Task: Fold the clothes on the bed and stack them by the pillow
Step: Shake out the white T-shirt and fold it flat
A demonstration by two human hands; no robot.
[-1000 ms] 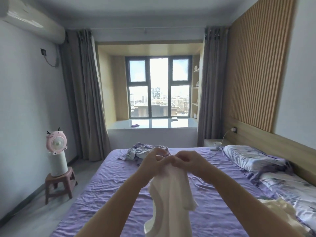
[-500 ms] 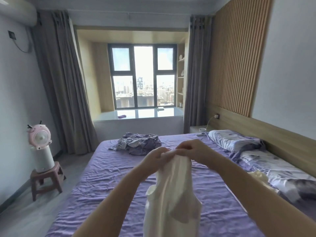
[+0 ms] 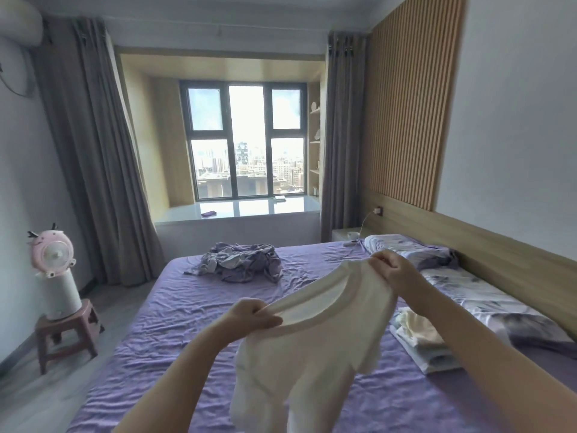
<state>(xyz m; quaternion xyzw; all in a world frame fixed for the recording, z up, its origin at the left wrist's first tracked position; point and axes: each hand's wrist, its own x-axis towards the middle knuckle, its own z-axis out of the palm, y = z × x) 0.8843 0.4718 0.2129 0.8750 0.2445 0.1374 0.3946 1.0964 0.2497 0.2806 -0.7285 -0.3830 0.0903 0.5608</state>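
A white shirt (image 3: 315,354) hangs in the air over the purple bed (image 3: 175,323), stretched at its neckline between both hands. My left hand (image 3: 254,317) grips one shoulder, lower and nearer. My right hand (image 3: 395,270) pinches the other shoulder, higher and to the right. A crumpled heap of purple and grey clothes (image 3: 242,260) lies at the far side of the bed. A small stack of folded pale clothes (image 3: 421,342) sits on the bed beside the floral pillows (image 3: 462,285) at the right.
A wooden headboard (image 3: 499,245) runs along the right wall. Left of the bed, a pink fan (image 3: 53,254) on a white cylinder stands on a small stool (image 3: 67,332). A window bench (image 3: 237,214) with grey curtains lies beyond the bed.
My hands have moved apart, spreading the shirt's neckline wide; before, they held it bunched together. The view has shifted right, and the folded stack by the pillows now shows.
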